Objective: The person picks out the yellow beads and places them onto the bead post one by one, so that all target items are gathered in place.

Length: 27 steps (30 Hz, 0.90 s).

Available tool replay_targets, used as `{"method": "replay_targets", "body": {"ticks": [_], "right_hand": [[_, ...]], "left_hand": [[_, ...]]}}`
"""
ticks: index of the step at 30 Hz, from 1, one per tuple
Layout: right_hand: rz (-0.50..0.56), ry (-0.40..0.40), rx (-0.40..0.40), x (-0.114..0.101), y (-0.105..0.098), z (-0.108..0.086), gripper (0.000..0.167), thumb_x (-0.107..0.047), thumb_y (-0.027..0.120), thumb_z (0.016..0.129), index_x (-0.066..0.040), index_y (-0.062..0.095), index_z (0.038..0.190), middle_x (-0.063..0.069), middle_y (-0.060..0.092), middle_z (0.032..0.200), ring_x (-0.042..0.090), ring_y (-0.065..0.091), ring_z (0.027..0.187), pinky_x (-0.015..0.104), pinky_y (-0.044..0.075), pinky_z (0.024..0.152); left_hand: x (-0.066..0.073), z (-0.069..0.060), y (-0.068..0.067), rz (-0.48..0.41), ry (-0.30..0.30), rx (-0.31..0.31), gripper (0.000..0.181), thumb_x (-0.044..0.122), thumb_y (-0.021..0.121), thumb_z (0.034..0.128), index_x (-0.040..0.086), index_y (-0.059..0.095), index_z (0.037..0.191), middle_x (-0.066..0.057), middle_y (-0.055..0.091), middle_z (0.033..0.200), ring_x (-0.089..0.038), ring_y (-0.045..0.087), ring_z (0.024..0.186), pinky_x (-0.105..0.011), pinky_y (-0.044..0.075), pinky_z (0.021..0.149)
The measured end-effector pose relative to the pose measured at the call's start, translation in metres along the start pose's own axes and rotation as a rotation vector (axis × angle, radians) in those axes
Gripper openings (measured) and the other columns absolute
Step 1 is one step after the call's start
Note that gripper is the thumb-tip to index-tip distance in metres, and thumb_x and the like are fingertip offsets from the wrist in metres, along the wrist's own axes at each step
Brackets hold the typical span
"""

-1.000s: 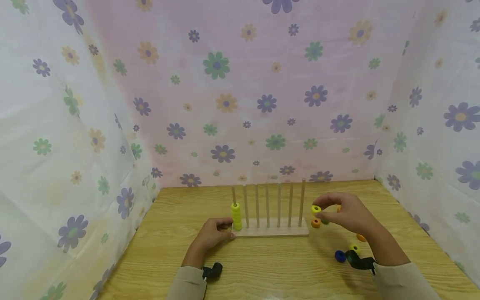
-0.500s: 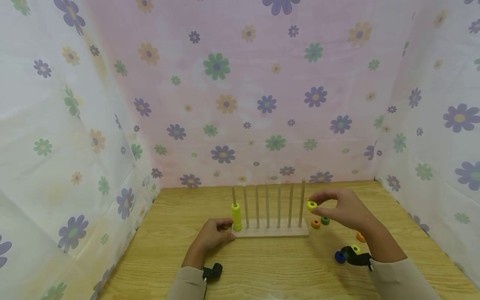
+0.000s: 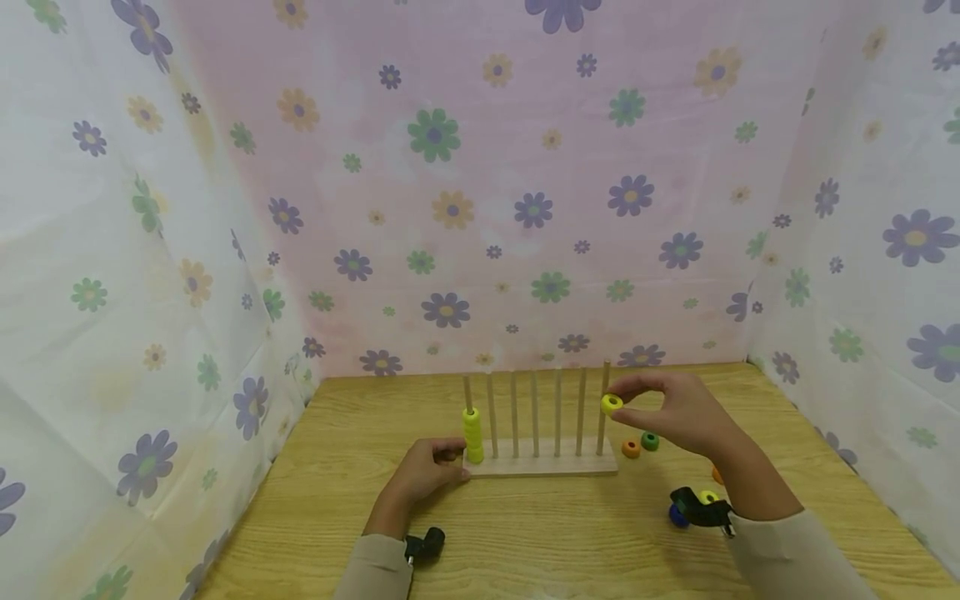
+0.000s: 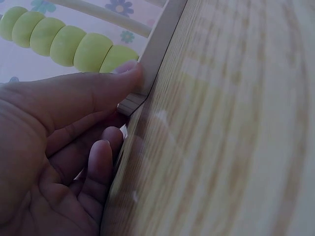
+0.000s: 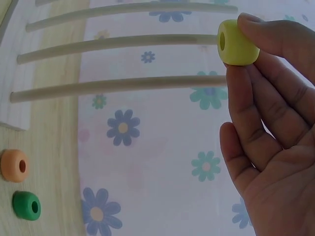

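My left hand (image 3: 429, 468) pinches the left end of a wooden peg rack's base (image 3: 540, 468); in the left wrist view its thumb (image 4: 106, 86) lies against the wood. Beside it, several yellow beads (image 3: 472, 435) are stacked on the leftmost peg, whose upper part stays bare. My right hand (image 3: 686, 417) holds a single yellow bead (image 3: 612, 405) between thumb and fingers, in the air by the upper part of the rightmost peg (image 3: 602, 433). In the right wrist view this bead (image 5: 241, 43) shows its hole facing the rack.
An orange bead (image 3: 631, 449) and a green bead (image 3: 650, 442) lie right of the rack. Nearer me, under the right wrist, are a blue bead (image 3: 678, 516), a yellow bead (image 3: 708, 498) and a partly hidden orange bead (image 3: 717, 475). Flowered cloth surrounds the table (image 3: 525, 542).
My right hand has moved left and slightly up with the yellow bead, from over the loose beads to the rightmost peg. The green bead has come into fuller view. My left hand keeps its place.
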State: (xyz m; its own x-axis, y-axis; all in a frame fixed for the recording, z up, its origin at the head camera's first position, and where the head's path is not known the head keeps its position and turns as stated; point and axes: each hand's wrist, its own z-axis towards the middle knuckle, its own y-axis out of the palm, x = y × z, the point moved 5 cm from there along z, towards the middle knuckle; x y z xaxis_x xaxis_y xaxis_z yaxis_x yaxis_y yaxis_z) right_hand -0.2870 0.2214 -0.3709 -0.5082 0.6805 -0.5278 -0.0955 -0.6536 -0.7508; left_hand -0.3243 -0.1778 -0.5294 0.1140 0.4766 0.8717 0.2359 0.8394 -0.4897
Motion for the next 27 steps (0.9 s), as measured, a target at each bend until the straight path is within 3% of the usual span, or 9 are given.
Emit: {"method": "replay_targets", "body": {"ticks": [18,27], "right_hand": [[0.022,-0.119,0.052,-0.025,0.002,0.018,0.024,-0.04,0.082,0.09,-0.037,0.075,0.112,-0.018,0.073,0.103,0.009,0.069,0.101,0.046,0.056,0.086],[0.038,-0.135,0.04,-0.036,0.001,0.025,0.025,-0.038,0.083,0.089,-0.036,0.075,0.112,-0.019,0.073,0.104,0.008,0.068,0.095,0.039,0.057,0.084]], "left_hand": [[0.0,0.0,-0.001,-0.004,0.0,0.0,0.052,0.021,0.088,0.0845,0.015,0.071,0.133,-0.004,0.069,0.123,-0.022,0.06,0.11,-0.044,0.053,0.096],[0.001,0.001,0.0,-0.006,0.002,-0.004,0.052,0.023,0.088,0.085,0.017,0.071,0.134,-0.002,0.07,0.122,-0.021,0.06,0.11,-0.044,0.053,0.096]]}}
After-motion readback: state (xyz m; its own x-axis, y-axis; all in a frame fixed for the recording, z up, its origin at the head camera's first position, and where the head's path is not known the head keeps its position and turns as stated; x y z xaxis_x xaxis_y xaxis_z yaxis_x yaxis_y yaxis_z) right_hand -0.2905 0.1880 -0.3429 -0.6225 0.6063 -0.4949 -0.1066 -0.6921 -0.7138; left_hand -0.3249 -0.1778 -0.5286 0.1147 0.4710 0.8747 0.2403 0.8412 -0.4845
